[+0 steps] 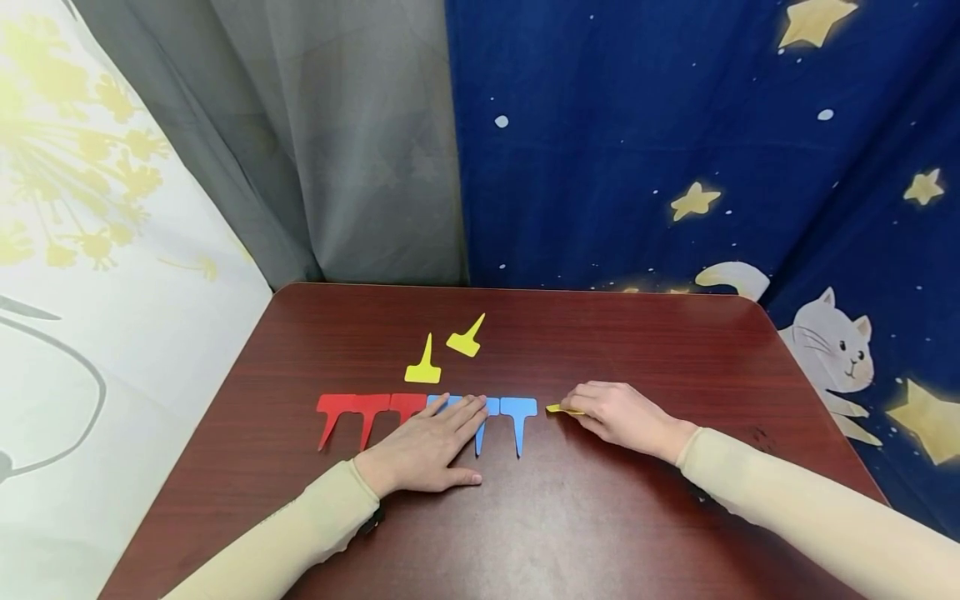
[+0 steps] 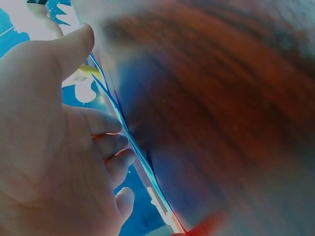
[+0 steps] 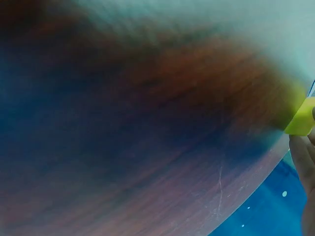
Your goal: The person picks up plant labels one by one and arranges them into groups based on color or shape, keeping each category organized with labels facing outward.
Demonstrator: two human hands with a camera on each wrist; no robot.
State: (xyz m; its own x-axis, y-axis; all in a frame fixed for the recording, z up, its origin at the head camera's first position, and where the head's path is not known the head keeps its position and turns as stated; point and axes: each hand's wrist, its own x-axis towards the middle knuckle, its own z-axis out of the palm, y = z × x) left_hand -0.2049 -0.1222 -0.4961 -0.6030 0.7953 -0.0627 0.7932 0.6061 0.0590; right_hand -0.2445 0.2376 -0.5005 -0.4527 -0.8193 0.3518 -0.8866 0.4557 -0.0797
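My left hand (image 1: pixel 423 450) lies with its fingers extended over a row of T-shaped plastic plant labels, its fingertips on the blue ones. To the right of those fingers a blue plant label (image 1: pixel 518 407) shows whole, its stem pointing toward me. Three red plant labels (image 1: pixel 335 403) continue the row on the left, the third partly covered by the hand. Just past the row's right end, my right hand (image 1: pixel 618 417) pinches a yellow plant label (image 1: pixel 553 409), which is tilted and mostly hidden by the fingers. The right wrist view shows its yellow head (image 3: pixel 300 121) at the fingertips.
Two more yellow plant labels, one upright (image 1: pixel 423 372) and one slanted (image 1: pixel 465 342), lie behind the row with stems pointing away. The dark red-brown wooden table (image 1: pixel 637 533) ends at a grey curtain (image 1: pixel 375 150) and a blue star-print curtain (image 1: pixel 600 167).
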